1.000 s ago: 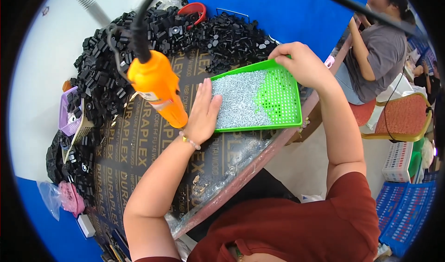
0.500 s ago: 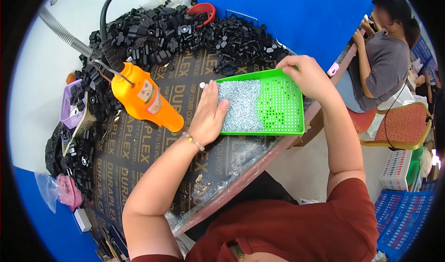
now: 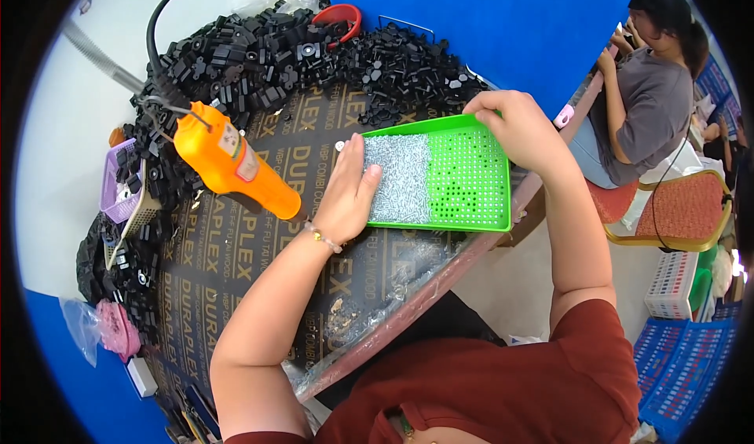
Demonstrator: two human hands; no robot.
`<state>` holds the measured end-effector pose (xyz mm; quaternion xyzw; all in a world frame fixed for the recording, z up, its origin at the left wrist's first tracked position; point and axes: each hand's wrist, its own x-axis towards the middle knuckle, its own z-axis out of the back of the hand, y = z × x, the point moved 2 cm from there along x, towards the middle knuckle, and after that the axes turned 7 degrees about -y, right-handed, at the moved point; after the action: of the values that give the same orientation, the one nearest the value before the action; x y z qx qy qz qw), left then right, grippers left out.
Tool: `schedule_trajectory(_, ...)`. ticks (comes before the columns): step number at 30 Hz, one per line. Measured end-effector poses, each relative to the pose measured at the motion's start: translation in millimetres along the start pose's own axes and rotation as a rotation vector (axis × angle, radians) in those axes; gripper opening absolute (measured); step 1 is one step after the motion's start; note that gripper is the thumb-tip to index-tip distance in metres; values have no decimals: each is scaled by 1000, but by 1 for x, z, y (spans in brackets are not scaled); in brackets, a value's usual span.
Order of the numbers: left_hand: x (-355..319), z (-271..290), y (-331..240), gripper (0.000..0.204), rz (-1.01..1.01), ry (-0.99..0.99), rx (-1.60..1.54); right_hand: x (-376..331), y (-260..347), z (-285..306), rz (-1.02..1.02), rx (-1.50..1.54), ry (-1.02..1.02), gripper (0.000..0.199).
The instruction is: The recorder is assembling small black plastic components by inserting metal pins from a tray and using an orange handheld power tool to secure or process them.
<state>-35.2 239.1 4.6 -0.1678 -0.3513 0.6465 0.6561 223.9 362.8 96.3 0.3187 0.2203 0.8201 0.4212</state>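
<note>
Dk tbl (image 3: 369,279) by blue panel (image 3: 487,35): R hand (image 3: 514,126) pinches green tray (image 3: 481,181), L hand (image 3: 345,196) flat against it.

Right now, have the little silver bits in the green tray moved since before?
Yes: against the red bowl, the right edge of the silver bits has slid left, baring more of the green tray.

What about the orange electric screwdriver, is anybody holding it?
No, the electric screwdriver hangs unheld, left hand and right hand at the green tray.
</note>
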Motion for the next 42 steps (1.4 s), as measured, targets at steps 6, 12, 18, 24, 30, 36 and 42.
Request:
schedule_trajectory(6, -3, 4, -1, 72, -8, 50, 5, -11, 14, 3, -28, -38, 5, 21)
schedule_trajectory(12, 9, 5, 5, 68, -49, 21, -23, -21, 16, 1, 39, -77, -106, 17)
schedule_trajectory(18, 10, 4, 1, 69, -163, 82, -35, -69, 8, 0, -105, -42, -132, 17)
schedule_trajectory(24, 37, 5, 6, 63, -384, 163, 174, -105, -9, -38, -39, -244, -178, 25)
schedule_trajectory(30, 40, 14, -2, 51, -496, -42, 298, -114, -1, -49, 2, -254, -261, 30)
schedule_trajectory(36, -30, 11, -29, 59, -398, -75, -7, -113, 1, -67, -33, -288, -239, 34)
schedule_trajectory(42, -143, 43, -63, 58, -454, 94, -286, -115, 18, -57, 169, -353, -299, 29)
